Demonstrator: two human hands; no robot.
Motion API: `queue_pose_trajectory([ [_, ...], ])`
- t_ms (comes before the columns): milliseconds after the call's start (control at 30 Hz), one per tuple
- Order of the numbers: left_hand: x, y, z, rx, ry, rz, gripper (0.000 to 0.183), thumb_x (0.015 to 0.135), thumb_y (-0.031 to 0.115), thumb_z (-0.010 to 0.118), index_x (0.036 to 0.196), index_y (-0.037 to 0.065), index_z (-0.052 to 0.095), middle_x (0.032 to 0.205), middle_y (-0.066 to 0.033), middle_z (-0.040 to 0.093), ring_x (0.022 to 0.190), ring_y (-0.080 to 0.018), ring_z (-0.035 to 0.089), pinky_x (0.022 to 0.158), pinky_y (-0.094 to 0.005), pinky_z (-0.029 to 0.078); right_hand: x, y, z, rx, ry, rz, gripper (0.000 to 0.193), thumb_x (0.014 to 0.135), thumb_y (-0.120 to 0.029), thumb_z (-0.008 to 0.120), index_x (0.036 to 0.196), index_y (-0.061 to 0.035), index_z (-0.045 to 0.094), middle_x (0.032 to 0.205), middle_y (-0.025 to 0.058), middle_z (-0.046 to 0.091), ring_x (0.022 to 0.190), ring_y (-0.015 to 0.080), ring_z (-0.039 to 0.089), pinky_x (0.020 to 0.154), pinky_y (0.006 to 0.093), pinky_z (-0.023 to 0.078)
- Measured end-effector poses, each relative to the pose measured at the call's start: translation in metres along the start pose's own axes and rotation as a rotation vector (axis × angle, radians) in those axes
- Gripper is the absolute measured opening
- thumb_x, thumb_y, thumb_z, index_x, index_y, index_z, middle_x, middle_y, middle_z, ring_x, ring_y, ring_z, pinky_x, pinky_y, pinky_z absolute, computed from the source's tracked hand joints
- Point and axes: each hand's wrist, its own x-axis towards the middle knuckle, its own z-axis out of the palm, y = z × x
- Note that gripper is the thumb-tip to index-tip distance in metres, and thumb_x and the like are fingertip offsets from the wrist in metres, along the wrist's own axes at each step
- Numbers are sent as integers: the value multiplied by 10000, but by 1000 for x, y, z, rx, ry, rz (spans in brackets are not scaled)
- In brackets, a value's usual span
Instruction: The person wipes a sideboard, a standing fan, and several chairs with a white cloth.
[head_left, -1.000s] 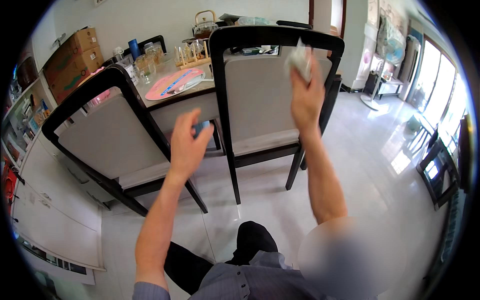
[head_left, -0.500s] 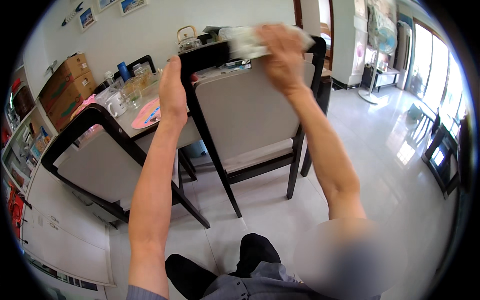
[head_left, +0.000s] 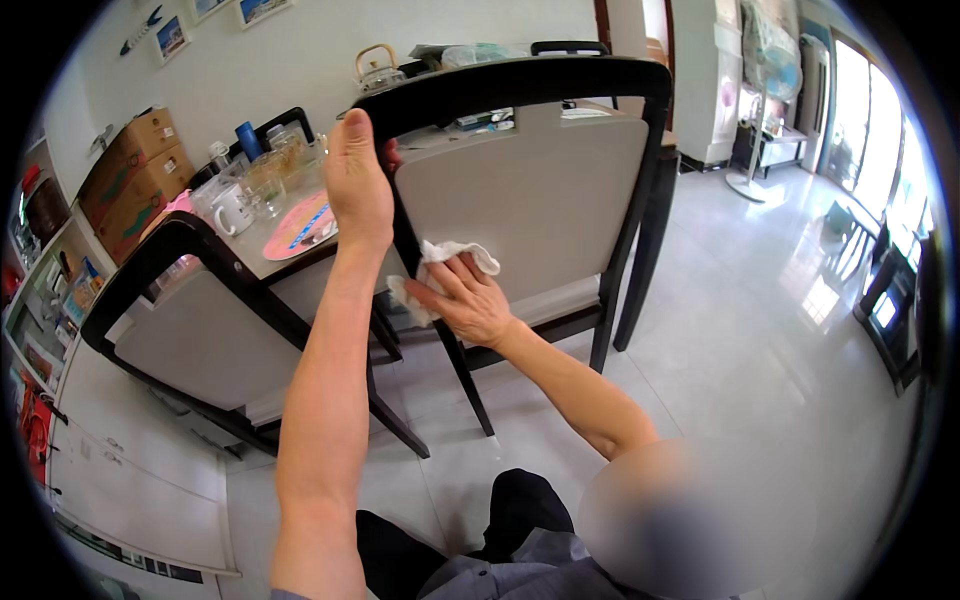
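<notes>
A dark-framed dining chair (head_left: 535,195) with a grey padded back stands in front of me, its back turned towards me. My left hand (head_left: 360,185) is closed around the upper left corner of its frame, thumb up; the fingers behind the post are mostly hidden. Lower down, my right hand (head_left: 472,305) presses a crumpled white cloth (head_left: 470,252) against the left post and the edge of the grey panel. Part of the cloth hangs out to the left of the post.
A second chair (head_left: 190,340) stands at the left. Behind is a table (head_left: 290,255) with a white mug (head_left: 232,210), glasses, a pink mat (head_left: 298,228) and a glass teapot (head_left: 378,72). Cardboard boxes (head_left: 150,165) sit at far left. A standing fan (head_left: 750,180) is at the far right.
My right hand has brought the cloth from the chair's top rail down and left to the lower left post. My left hand keeps its hold on the upper left corner.
</notes>
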Motion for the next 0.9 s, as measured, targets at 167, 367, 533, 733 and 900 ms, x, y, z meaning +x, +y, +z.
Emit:
queue_pose_trajectory([
  [167, 0, 5, -6, -50, -36, -92, 461, 1082, 538, 544, 995, 88, 588, 906, 33, 511, 830, -97, 581, 742, -282, 507, 55, 68, -35, -126, -137, -107, 576, 866, -173, 683, 1428, -293, 635, 1472, 39, 551, 1425, 315, 487, 1161, 510, 410],
  [367, -3, 14, -9, -31, -58, -75, 465, 1081, 543, 542, 1062, 88, 633, 956, 37, 553, 879, -88, 571, 832, -276, 511, 112, 61, -23, -173, 140, -34, 623, 841, -180, 693, 1457, -222, 606, 1533, 64, 520, 1446, 334, 461, 1192, 504, 351],
  [533, 2, 8, -14, -62, -141, -98, 481, 1050, 575, 580, 1037, 97, 631, 934, 39, 559, 845, -85, 564, 763, -261, 485, 17, 28, -1, -68, -30, -128, 575, 859, -251, 668, 1430, -313, 636, 1467, 15, 549, 1361, 315, 533, 1163, 494, 394],
  [733, 5, -6, -10, -35, -92, 38, 494, 1049, 588, 569, 985, 99, 593, 857, 32, 535, 776, -94, 561, 711, -254, 483, -18, 148, -47, -303, 103, 301, 586, 973, -268, 687, 1538, -241, 537, 1686, 111, 359, 1568, 375, 272, 1297, 554, 128],
  [900, 1, -8, -3, 19, 29, 83, 490, 1050, 572, 576, 1002, 84, 573, 853, 28, 513, 758, -101, 567, 697, -245, 514, -60, 122, -10, -282, 688, 463, 571, 1067, -327, 601, 1569, -92, 463, 1656, 188, 370, 1557, 404, 290, 1270, 499, 230],
])
